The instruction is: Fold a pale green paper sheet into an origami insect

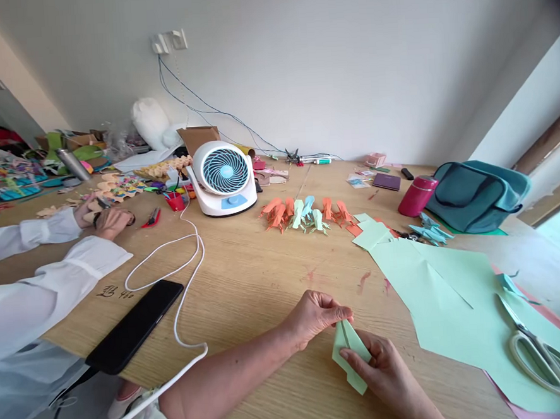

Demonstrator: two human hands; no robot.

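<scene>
Left hand (315,315): fingers pinched shut on the top corner of the folded green paper (350,356).
Right hand (389,373): closed lightly on the lower edge of that paper, thumb on top.
Paper position: between both hands, just above the wooden table (265,280) (near its front edge).
Long axis: ran from upper left to lower right.
Nearer hand: both touched it.
Beside: scissors (538,348) lay well apart on the green sheets (456,300) at the right.

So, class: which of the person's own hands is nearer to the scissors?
The right. The right hand holds the folded paper from the scissors' side; the left hand pinches the paper's top, farther away across the table.
</scene>
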